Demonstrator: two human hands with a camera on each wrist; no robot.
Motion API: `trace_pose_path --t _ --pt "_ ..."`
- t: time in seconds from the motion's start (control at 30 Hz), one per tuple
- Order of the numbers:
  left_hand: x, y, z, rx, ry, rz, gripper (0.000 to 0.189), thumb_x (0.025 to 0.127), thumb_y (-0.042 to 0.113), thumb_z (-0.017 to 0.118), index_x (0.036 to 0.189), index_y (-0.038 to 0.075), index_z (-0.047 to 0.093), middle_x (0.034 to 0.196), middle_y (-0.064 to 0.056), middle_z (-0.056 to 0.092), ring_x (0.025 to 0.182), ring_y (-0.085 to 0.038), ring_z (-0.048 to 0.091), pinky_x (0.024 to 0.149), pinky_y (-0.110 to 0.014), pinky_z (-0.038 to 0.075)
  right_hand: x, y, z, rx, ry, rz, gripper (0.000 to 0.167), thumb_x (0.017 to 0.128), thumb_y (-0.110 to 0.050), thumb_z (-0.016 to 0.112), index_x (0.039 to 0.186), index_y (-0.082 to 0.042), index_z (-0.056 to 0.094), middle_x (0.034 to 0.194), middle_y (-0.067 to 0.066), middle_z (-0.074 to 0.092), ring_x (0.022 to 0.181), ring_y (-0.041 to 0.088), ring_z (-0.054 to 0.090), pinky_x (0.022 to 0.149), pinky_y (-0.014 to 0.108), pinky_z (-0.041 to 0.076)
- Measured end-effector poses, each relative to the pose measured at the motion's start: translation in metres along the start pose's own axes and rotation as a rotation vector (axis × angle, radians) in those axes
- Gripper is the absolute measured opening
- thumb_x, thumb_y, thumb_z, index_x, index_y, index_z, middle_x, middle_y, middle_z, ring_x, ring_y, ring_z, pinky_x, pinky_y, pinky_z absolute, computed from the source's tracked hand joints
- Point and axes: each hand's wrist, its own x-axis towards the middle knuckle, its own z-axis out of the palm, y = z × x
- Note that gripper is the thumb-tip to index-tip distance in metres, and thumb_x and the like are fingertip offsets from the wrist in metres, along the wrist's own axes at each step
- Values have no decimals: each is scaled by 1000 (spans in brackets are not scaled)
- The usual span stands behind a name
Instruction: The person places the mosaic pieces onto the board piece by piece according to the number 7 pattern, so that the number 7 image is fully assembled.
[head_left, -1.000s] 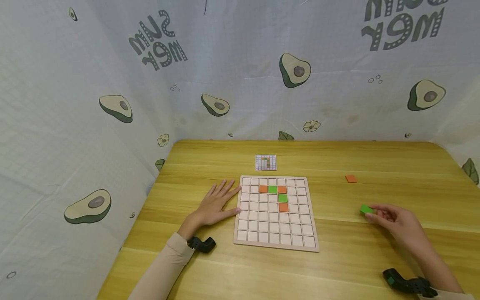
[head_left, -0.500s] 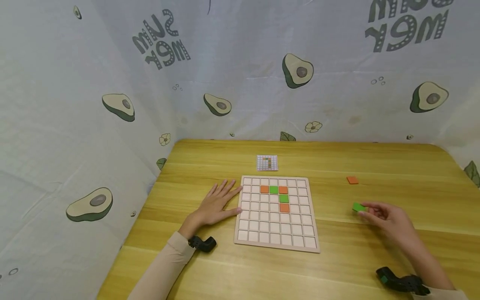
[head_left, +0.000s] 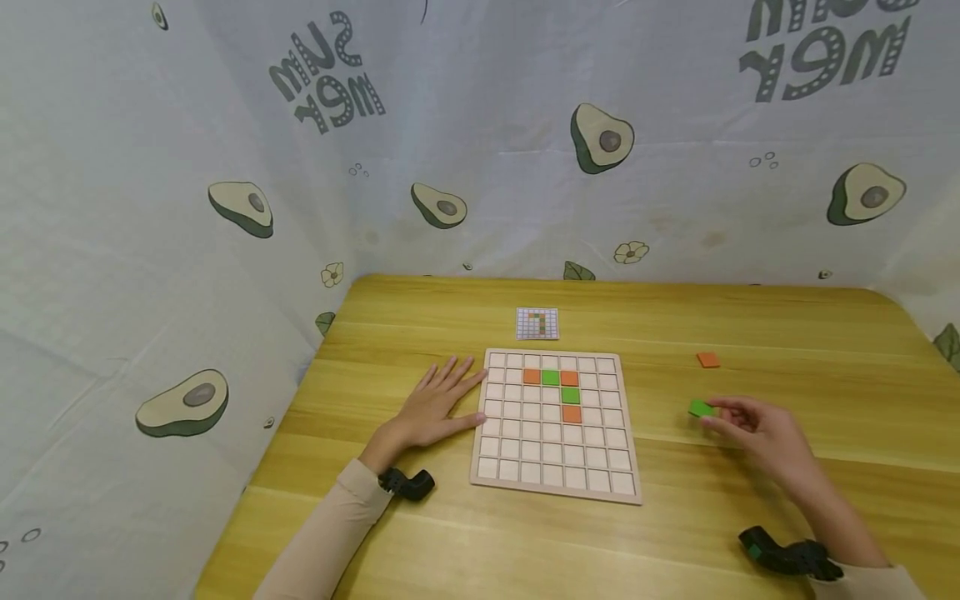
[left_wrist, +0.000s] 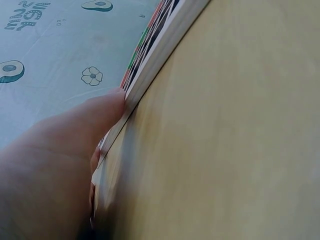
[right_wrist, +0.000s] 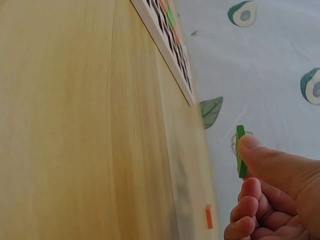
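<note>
A square green tile (head_left: 701,408) is pinched between the thumb and finger of my right hand (head_left: 763,433), held above the table right of the grid board. In the right wrist view the green tile (right_wrist: 241,151) is seen edge-on, the other fingers curled below it. My left hand (head_left: 429,410) lies spread on the table, its thumb and a fingertip touching the left edge of the wooden grid board (head_left: 529,472). Three orange tiles and two green tiles sit in the board's cells, such as the green tile (head_left: 570,396) and the orange tile (head_left: 572,414).
A loose orange tile (head_left: 708,360) lies on the table to the right, behind my right hand. Beyond the board is a small card (head_left: 537,323) printed with a coloured grid. A curtain (head_left: 495,100) with avocado prints hangs along the table's back and left.
My right hand has moved left toward the board with the green tile in its fingers. The left hand stays in place at the board's edge.
</note>
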Motion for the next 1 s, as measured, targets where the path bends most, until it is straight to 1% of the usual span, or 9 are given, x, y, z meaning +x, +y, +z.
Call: trace_pose_path --t 0.27,0.53,0.73,1.0 --pt "1 0 0 -3 2 3 75 100 63 40 162 28 14 167 -3 4 152 -27 -3 120 -49 -4 4 -7 6 16 -3 8 38 96 -19 69 117 12 65 86 9 60 67 6 50 54 21 45" --pt "-1 2 -3 -25 16 13 75 100 60 42 162 25 18 167 -6 7 152 -29 1 120 -50 -2 8 -16 14 13 -18 -10 36 96 -18 70 116 11 65 84 9 57 67 8 47 52 22 42" --pt "-1 0 -1 -11 7 2 75 100 63 40 162 28 15 167 -3 5 152 -27 -2 120 -48 -4 12 -24 21 33 -34 -20 36 95 -17 71 116 12 66 82 8 55 67 9 46 52 23 40" --pt "0 0 -1 -13 5 0 75 100 64 40 162 29 16 167 -3 5 152 -27 -2 120 -47 -4 17 -32 31 67 -62 -62 32 93 -11 72 114 11 66 82 8 56 67 9 47 53 21 43"
